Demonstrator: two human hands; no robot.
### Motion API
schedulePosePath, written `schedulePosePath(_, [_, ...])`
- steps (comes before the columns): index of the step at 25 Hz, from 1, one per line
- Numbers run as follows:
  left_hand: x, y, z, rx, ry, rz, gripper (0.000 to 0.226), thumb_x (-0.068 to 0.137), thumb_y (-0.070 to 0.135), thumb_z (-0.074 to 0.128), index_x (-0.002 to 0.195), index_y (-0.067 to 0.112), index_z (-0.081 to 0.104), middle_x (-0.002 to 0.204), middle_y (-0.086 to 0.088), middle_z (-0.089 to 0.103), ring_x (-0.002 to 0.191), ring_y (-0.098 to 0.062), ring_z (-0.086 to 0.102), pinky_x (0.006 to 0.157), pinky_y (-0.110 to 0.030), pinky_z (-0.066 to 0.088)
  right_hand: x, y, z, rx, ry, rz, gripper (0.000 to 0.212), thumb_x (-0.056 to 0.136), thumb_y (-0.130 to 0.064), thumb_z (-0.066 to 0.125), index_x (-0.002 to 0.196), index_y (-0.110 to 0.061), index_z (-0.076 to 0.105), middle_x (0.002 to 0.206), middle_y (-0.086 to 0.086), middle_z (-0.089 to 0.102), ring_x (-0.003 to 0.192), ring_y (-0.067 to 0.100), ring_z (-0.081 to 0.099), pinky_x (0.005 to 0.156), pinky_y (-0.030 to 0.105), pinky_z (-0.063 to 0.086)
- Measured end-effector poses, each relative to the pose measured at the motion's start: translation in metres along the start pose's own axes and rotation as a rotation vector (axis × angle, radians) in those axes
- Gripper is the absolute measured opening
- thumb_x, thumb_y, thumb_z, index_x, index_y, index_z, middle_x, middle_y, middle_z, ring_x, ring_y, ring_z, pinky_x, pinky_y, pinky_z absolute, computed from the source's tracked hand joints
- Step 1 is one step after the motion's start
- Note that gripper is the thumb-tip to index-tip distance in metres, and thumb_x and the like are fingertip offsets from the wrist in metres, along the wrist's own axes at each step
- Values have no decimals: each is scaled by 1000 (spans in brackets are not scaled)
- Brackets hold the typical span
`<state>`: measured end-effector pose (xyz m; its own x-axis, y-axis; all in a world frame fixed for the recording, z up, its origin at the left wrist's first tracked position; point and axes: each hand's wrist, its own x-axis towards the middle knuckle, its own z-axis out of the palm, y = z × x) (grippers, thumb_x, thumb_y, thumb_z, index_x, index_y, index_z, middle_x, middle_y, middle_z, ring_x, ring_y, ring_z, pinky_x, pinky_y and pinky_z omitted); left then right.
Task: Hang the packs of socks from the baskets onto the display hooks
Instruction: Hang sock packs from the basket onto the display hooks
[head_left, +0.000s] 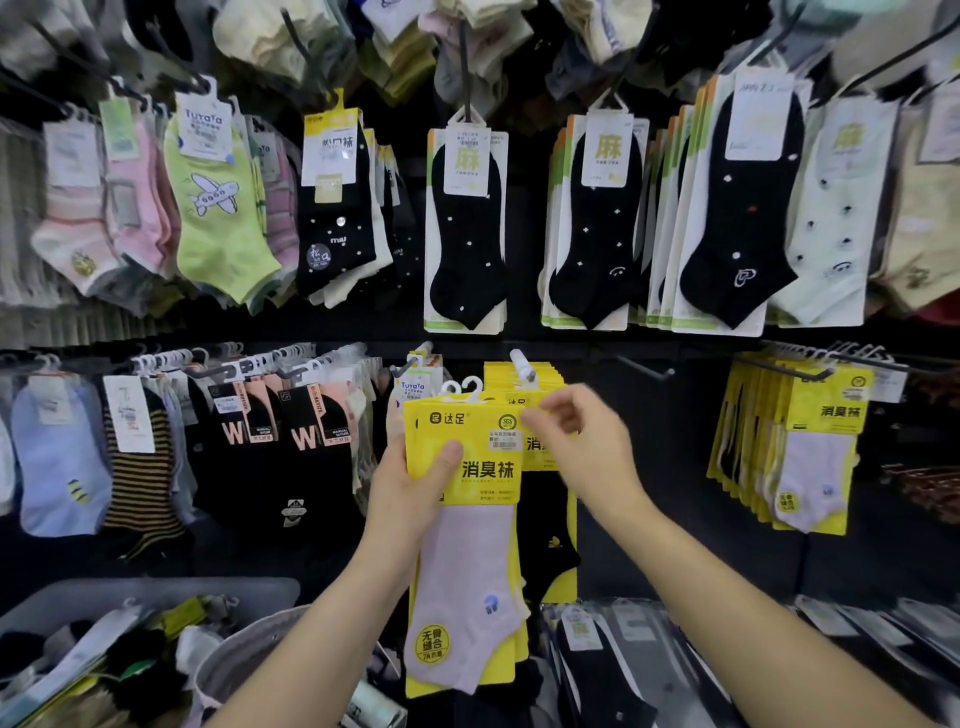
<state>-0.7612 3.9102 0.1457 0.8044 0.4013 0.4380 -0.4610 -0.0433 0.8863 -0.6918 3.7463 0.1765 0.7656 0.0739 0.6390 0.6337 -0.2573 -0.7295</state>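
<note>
Clamped in the left grip (415, 483), thumb across the yellow card front, fingers behind: a stack of lilac sock packs (467, 561), upright. Pinched too by the right grip (571, 436) at the stack's top right corner, seemingly to peel one pack off. Just above both grips, the packs' white hanger loops (464, 388); above and slightly right of those, the white-tipped display hook (521, 365), already loaded with matching yellow packs (545, 379). Risk of catching two loops at once, from too little separation; risk of missing the tip and dropping a pack toward the grey basket (228, 670) below left. Further right of the right grip, a bare hook (644, 368) with dark open room around it; close on the left, crowded black W-marked packs (291, 431).
</note>
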Motion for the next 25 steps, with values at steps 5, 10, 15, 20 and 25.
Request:
schedulePosePath(5, [-7,2,24,-22,-35,11,16,91,22,57,92,35,66,103,0,72,92,-15,69,79,-34,57,-15,4,-1,139,-86,111,13,79,-28,73,84,-25,61,81,-8,72,74,4,68,67,23,55])
schedulePosePath(10, [-9,-8,11,10,29,-35,20,97,27,45,105,16,60,108,-17,67,97,-29,65,86,-48,53,-5,9,-19,183,3,207,11,85,-23,67,85,-24,56,80,-3,72,72,9,70,64,28,57])
schedulePosePath(15, [-5,-12,-13,25,84,-63,27,95,29,47,107,8,58,104,-13,69,95,-29,67,84,-46,54,12,6,-17,77,7,222,14,86,-26,66,81,-29,54,83,-5,69,79,14,69,72,37,58])
schedulePosePath(20, [-2,-13,-39,73,114,-50,28,96,29,45,107,7,58,104,-14,68,95,-29,66,76,-37,55,13,16,-3,-69,-13,252,14,85,-34,65,83,-26,54,86,-4,67,82,17,66,74,42,57])
schedulePosePath(25, [-2,-11,-42,53,99,-38,29,96,29,45,109,6,58,104,-13,69,92,-26,67,76,-36,55,9,19,-5,-254,35,284,35,80,-50,65,90,-20,53,81,-6,62,76,14,61,64,37,52])
